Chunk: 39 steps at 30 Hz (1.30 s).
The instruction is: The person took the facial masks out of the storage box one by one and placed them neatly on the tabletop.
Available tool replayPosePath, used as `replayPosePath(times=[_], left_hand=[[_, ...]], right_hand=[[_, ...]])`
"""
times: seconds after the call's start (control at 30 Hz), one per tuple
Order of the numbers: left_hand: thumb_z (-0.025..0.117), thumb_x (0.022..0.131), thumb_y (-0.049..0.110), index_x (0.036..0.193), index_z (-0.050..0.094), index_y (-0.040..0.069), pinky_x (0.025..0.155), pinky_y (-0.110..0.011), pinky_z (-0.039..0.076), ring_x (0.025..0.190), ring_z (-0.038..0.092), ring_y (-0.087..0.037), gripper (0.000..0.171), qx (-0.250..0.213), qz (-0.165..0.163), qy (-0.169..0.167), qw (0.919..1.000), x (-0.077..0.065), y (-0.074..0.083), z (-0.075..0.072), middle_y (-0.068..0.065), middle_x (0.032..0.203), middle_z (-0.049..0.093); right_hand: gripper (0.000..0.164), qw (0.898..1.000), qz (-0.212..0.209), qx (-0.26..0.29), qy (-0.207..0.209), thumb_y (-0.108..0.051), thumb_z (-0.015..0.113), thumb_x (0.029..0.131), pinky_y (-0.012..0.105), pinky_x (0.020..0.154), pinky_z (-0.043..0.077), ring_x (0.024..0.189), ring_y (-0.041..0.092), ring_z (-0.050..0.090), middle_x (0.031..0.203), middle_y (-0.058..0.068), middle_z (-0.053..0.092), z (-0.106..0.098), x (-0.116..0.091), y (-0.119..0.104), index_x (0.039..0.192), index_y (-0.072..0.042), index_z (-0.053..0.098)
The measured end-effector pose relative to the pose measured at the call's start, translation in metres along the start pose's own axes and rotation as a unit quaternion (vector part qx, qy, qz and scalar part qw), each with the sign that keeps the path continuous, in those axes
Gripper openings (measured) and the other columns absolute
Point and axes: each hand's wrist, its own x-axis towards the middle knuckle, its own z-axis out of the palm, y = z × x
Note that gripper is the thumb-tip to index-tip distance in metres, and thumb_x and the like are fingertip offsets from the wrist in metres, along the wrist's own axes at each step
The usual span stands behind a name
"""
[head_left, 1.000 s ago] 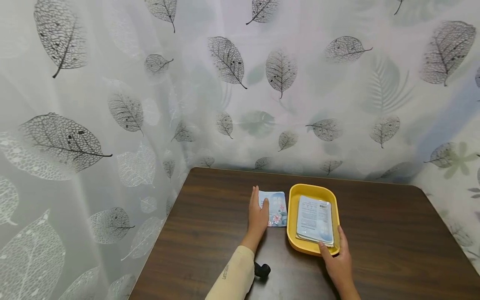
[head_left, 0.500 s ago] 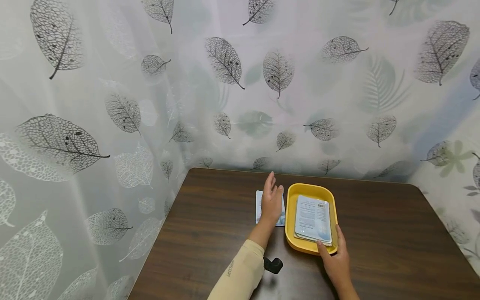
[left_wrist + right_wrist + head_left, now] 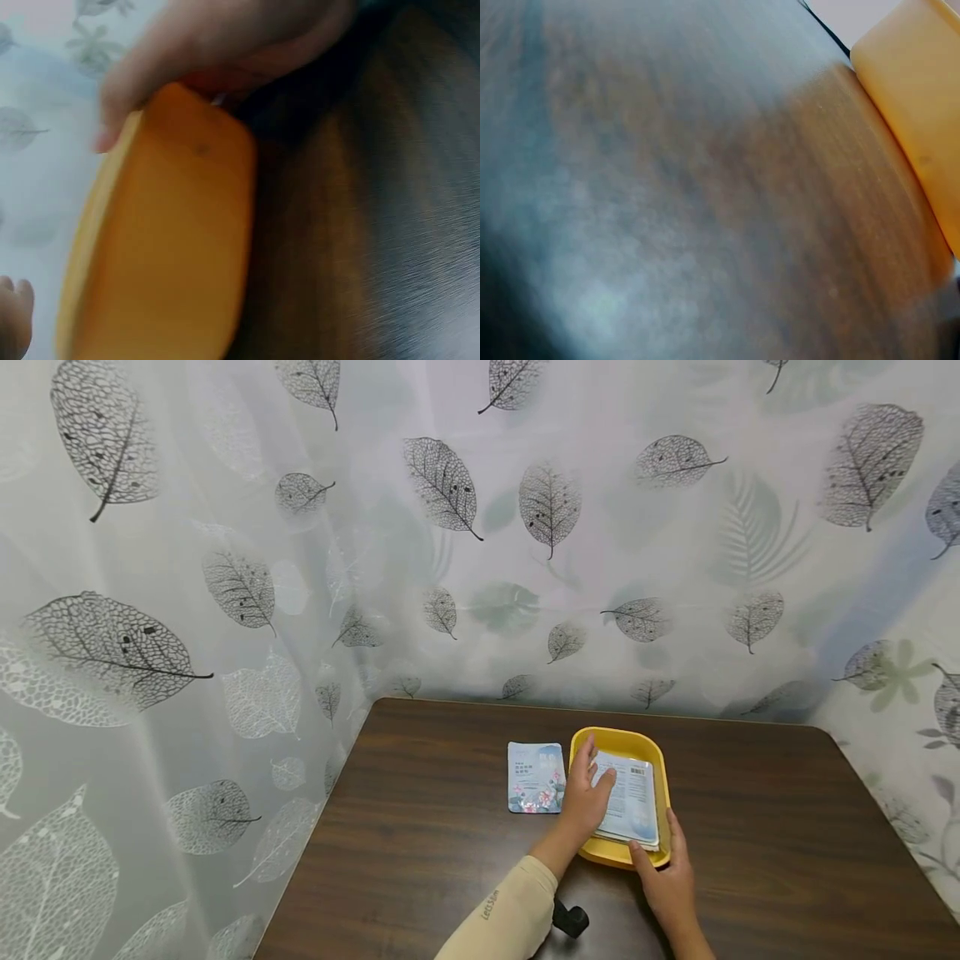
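My left hand (image 3: 587, 797) hovers over the left side of a yellow plastic tray (image 3: 618, 740), fingers extended and the thumb apart, with nothing held. Inside the tray lies a small stack of flat pale-blue sachets (image 3: 632, 802), printed text and a barcode on the top one. My right hand (image 3: 669, 885) grips the tray's near right corner, thumb at the rim; the left wrist view shows this right hand (image 3: 225, 37) against the tray's outer wall (image 3: 172, 225). Just left of the tray a single floral sachet (image 3: 536, 777) lies flat on the table.
Dark wood-grain table (image 3: 420, 810) bears the tray and the sachet. Behind and to the left hangs a leaf-patterned curtain (image 3: 450, 568). A black wrist camera (image 3: 572, 918) sticks out beside the left forearm. The right wrist view is blurred, with the tray wall (image 3: 915, 105) at its right edge.
My left hand has moved right, from the floral sachet to over the tray, uncovering that sachet. My right hand keeps its grip on the tray. The head view has shifted slightly.
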Motion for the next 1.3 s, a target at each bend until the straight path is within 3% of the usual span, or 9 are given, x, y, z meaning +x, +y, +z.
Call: replayPosePath(times=[0.13,0.33,0.5,0.73,0.8,0.93,1.0,1.2,1.3], left_hand=[[0.054,0.103,0.025,0.161,0.029,0.026,0.124,-0.046,0.033,0.151,0.037,-0.023,0.063,0.042,-0.041,-0.005,0.9983,-0.004,-0.010,0.006,0.000,0.165,0.033],[0.058,0.100,0.032,0.159,0.034,0.027,0.125,-0.051,0.030,0.153,0.034,-0.023,0.064,0.124,-0.093,-0.012,0.9879,-0.002,-0.015,0.011,-0.002,0.167,0.031],[0.062,0.097,0.035,0.155,0.041,0.031,0.124,-0.052,0.030,0.155,0.030,-0.026,0.062,0.186,-0.122,-0.015,0.9749,0.003,-0.019,0.012,-0.007,0.169,0.027],[0.068,0.092,0.035,0.152,0.043,0.031,0.121,-0.055,0.034,0.154,0.031,-0.032,0.065,0.219,-0.157,-0.019,0.9627,0.006,-0.022,0.013,-0.014,0.169,0.025],[0.068,0.091,0.036,0.152,0.043,0.031,0.121,-0.055,0.034,0.154,0.031,-0.031,0.066,0.230,-0.165,-0.022,0.9591,0.006,-0.023,0.013,-0.013,0.168,0.028],[0.067,0.092,0.035,0.150,0.046,0.030,0.122,-0.054,0.033,0.155,0.030,-0.030,0.062,0.251,-0.154,-0.030,0.9552,0.006,-0.025,0.014,-0.010,0.166,0.034],[0.067,0.092,0.034,0.149,0.048,0.029,0.123,-0.053,0.031,0.155,0.029,-0.031,0.060,0.264,-0.138,-0.036,0.9539,0.005,-0.025,0.014,-0.008,0.165,0.037],[0.067,0.093,0.033,0.143,0.057,0.032,0.123,-0.044,0.035,0.152,0.037,-0.023,0.051,0.266,-0.093,-0.048,0.9584,0.003,-0.023,0.014,0.005,0.161,0.043],[0.067,0.092,0.033,0.140,0.059,0.033,0.120,-0.041,0.039,0.150,0.041,-0.019,0.049,0.250,-0.083,-0.050,0.9632,0.002,-0.023,0.013,0.008,0.163,0.040]], right_hand=[[0.089,1.000,0.001,0.002,-0.005,-0.031,0.071,0.096,0.031,0.125,0.018,0.150,0.037,0.028,0.168,0.018,0.024,0.002,0.000,0.000,0.165,-0.030,0.015],[0.089,1.000,-0.006,0.000,-0.001,-0.029,0.071,0.096,0.011,0.115,0.018,0.150,0.036,0.029,0.168,0.016,0.024,0.002,0.000,0.001,0.165,-0.029,0.016],[0.088,1.000,-0.007,-0.002,-0.003,-0.029,0.071,0.096,0.019,0.121,0.017,0.151,0.037,0.028,0.169,0.016,0.024,0.002,0.002,0.001,0.165,-0.029,0.016],[0.087,1.000,-0.013,0.005,0.002,-0.028,0.071,0.096,0.034,0.127,0.015,0.153,0.037,0.026,0.169,0.014,0.024,0.004,0.002,0.000,0.165,-0.027,0.018],[0.087,1.000,-0.017,0.006,0.005,-0.027,0.071,0.096,0.029,0.126,0.015,0.153,0.036,0.026,0.169,0.014,0.024,0.005,0.001,0.000,0.165,-0.026,0.018],[0.086,1.000,-0.021,0.005,0.007,-0.026,0.070,0.096,0.013,0.119,0.016,0.153,0.033,0.026,0.169,0.014,0.025,0.005,0.000,0.000,0.165,-0.025,0.019],[0.086,1.000,-0.020,0.007,0.006,-0.025,0.071,0.096,0.014,0.119,0.015,0.153,0.031,0.025,0.169,0.013,0.024,0.004,-0.001,-0.001,0.165,-0.024,0.019],[0.090,1.000,-0.017,0.022,0.002,-0.022,0.072,0.095,0.048,0.128,0.014,0.154,0.037,0.023,0.170,0.015,0.021,0.001,0.000,-0.001,0.165,-0.022,0.017],[0.090,1.000,-0.014,0.020,0.002,-0.022,0.072,0.095,0.055,0.127,0.014,0.154,0.040,0.022,0.170,0.017,0.021,0.000,0.001,0.000,0.165,-0.023,0.016]])
